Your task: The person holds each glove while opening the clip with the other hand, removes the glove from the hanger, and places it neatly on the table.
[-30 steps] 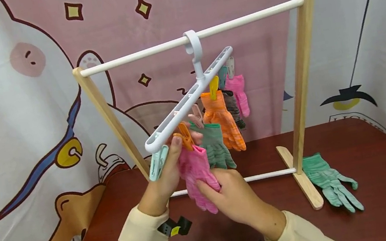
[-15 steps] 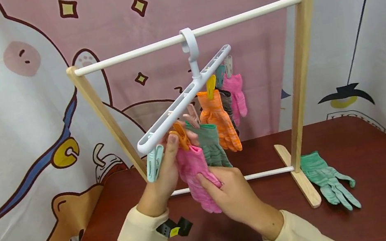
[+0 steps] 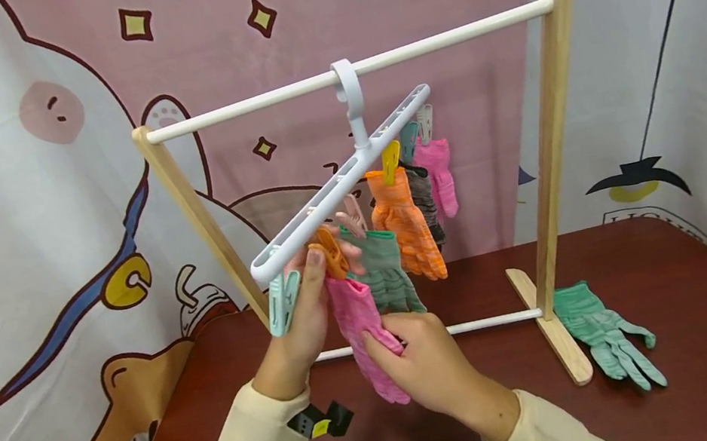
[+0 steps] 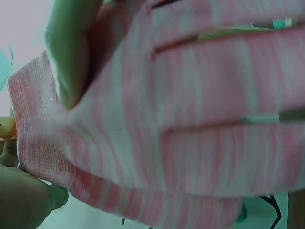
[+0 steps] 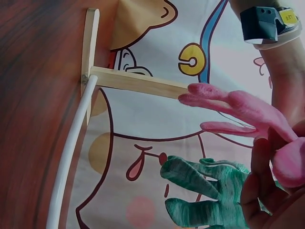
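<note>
- Table (image 3: 701, 298): dark reddish wood; the rack stands on it, and a loose green glove (image 3: 606, 331) lies beside the rack's right foot, toward the right edge.
- Rack (image 3: 551, 153): the right wrist view shows its left foot (image 5: 90, 43), which the left arm hides from the head camera.
- Hanger (image 3: 364, 152): hooked over the rack's top bar, clipped gloves along its far half.
- Left hand (image 3: 302, 316): thumb and fingers closed round an orange clip (image 3: 333, 252) under the hanger's near end.
- Right hand (image 3: 425, 358): thumb and curled fingers pinching the side of a pink glove.
- Pink glove (image 3: 355, 312): between the hands, cuff just below the left, body against the right. Its cuff has dropped slightly against the clip since the earlier frames (whether the clip grips it, I cannot tell). The left wrist view shows its striped palm close up; the right wrist view, its fingers pointing away from the right hand.
</note>
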Motion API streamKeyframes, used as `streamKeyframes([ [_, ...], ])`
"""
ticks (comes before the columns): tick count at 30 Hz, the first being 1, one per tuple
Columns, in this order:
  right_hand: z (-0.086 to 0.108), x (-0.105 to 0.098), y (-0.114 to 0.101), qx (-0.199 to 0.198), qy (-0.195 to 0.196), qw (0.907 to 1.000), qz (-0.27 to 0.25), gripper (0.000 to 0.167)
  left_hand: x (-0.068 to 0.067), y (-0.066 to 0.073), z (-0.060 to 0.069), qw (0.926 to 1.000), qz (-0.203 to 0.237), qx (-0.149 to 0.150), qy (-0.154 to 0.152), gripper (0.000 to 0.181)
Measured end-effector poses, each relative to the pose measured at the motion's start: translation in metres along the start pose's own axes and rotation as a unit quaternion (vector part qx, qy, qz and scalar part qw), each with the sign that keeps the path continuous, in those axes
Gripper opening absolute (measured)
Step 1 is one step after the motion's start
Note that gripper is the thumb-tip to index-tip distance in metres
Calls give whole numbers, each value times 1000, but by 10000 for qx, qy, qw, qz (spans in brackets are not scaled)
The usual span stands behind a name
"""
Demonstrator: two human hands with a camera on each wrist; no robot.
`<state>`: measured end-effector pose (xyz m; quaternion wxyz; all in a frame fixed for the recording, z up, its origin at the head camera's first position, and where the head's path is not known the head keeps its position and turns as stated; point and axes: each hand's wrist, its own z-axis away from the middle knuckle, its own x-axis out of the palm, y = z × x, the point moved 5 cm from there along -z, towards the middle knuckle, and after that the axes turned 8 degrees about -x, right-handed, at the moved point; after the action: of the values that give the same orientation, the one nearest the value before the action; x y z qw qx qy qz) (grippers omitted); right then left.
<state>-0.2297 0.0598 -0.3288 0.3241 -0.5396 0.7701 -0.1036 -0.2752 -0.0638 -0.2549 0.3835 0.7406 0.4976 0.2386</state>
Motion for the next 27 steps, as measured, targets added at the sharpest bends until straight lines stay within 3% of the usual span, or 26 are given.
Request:
streamKeyframes([
  [4, 0, -2, -2, -193, 120, 9997, 87, 47, -1, 3, 2, 9999, -100, -61, 16, 63],
  [9, -1, -3, -3, -104, -19, 9997, 223, 45, -3, 7, 4, 9989, -457, -98, 78, 56],
  [14, -1, -4, -4, -113, -65, 9996, 249, 38, -10, 3, 13, 9974, -621, -148, 329, 44],
  [16, -1, -4, -5, -170, -44, 9995, 267, 39, -15, 0, 17, 9945, -906, -180, 500, 37],
  [18, -1, -5, -5, -229, -15, 9991, 345, 41, -20, -3, 21, 9870, -1416, -199, 731, 33],
  [22, 0, -7, -6, -298, 62, 9981, 532, 45, -38, -12, 32, 9588, -2347, -389, 1553, 25],
  [25, 0, -7, -8, -380, 100, 9976, 569, 47, -55, -15, 39, 9400, -2486, -380, 2305, 19],
  [27, 0, -8, -9, -457, 137, 9973, 563, 48, -66, -15, 44, 9261, -2523, -222, 2796, 17],
])
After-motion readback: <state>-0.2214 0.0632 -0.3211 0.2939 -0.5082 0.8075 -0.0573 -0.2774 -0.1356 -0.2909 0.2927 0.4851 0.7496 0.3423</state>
